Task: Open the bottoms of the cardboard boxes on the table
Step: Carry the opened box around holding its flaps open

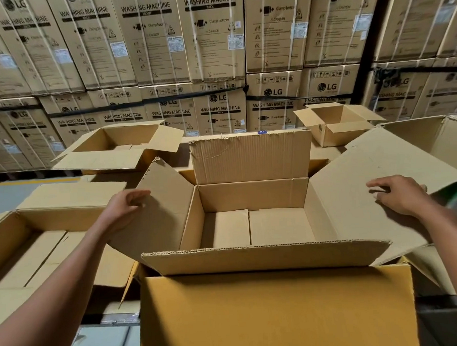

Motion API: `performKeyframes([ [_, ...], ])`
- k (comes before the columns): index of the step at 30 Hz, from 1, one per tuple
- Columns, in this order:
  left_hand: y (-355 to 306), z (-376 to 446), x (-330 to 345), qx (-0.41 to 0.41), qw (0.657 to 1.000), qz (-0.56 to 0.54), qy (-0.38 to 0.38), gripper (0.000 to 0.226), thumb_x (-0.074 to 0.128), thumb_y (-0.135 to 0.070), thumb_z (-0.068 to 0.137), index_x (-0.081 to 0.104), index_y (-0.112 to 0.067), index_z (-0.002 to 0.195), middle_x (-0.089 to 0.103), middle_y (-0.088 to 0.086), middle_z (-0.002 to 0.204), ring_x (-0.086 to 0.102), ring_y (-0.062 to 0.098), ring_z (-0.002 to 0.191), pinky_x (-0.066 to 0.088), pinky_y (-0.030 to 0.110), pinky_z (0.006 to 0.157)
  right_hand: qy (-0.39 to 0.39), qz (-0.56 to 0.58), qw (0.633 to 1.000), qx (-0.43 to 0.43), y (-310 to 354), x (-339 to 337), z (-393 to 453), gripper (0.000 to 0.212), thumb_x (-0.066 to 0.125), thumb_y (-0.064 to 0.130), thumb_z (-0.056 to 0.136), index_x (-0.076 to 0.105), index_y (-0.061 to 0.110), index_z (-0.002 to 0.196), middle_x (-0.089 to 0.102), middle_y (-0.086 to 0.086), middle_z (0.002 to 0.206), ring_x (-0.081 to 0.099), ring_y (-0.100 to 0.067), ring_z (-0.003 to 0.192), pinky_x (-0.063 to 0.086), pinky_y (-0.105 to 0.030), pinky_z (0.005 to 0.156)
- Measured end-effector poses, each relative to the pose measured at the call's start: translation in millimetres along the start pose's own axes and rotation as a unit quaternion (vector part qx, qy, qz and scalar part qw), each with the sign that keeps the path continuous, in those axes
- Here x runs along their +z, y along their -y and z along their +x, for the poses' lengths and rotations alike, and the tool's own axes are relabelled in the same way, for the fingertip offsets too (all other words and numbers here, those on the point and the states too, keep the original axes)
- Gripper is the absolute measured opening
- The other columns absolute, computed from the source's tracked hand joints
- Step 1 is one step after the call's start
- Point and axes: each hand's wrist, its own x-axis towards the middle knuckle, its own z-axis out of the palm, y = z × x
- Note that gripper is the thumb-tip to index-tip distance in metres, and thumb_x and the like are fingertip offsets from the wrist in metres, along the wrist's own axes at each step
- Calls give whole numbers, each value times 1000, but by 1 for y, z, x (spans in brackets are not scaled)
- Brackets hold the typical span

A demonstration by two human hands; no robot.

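Note:
A brown cardboard box (pixel 253 195) stands right in front of me with its top flaps spread wide. Its two bottom flaps (pixel 254 227) lie flat and meet along a seam. My left hand (pixel 125 208) grips the edge of the box's left flap (pixel 159 203), fingers curled at its rim. My right hand (pixel 400 194) rests with fingers fairly straight on the big right flap (pixel 357 199). The rear flap stands upright and the near flap hangs down toward me.
More open cardboard boxes surround it: one at the left (pixel 34 246), one at the back left (pixel 118 144), a small one at the back right (pixel 336 123) and one at the far right (pixel 439 138). Stacked washing machine cartons (pixel 214 53) wall off the back.

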Motion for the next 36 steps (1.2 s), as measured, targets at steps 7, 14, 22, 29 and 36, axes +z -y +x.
performKeyframes([
  [7,-18,-33,-6,9,994,-11,-107,55,65,1,90,57,-25,138,54,5,146,47,29,137,39,45,111,-63,115,991,-4,38,-7,-37,38,70,23,93,64,30,130,59,-8,139,42,-31,137,28,-46,111],
  [14,-82,-106,-5,24,951,-226,-208,38,65,-25,95,63,-30,133,54,-13,145,46,9,134,41,30,102,20,263,961,-87,99,-32,-85,23,69,24,93,73,28,116,71,6,112,66,-17,107,44,-33,92],
  [22,-83,-203,8,-31,889,-325,-321,37,61,-13,97,65,-29,130,64,-8,134,57,10,127,47,41,106,-18,383,889,-249,196,-35,-138,21,68,25,94,75,29,113,74,10,105,68,-9,100,54,-29,87],
  [29,-52,-308,27,-157,840,-342,-391,30,60,-12,99,68,-24,126,71,-12,122,66,10,113,53,41,99,82,428,826,-357,306,31,-209,22,67,23,94,74,28,114,75,13,104,69,-1,96,58,-25,83],
  [36,17,-409,22,-256,770,-359,-461,32,57,-7,99,69,-26,122,72,-11,120,67,13,112,51,46,102,293,454,752,-378,382,123,-326,23,64,21,96,71,30,117,73,17,108,66,0,104,56,-21,84],
])
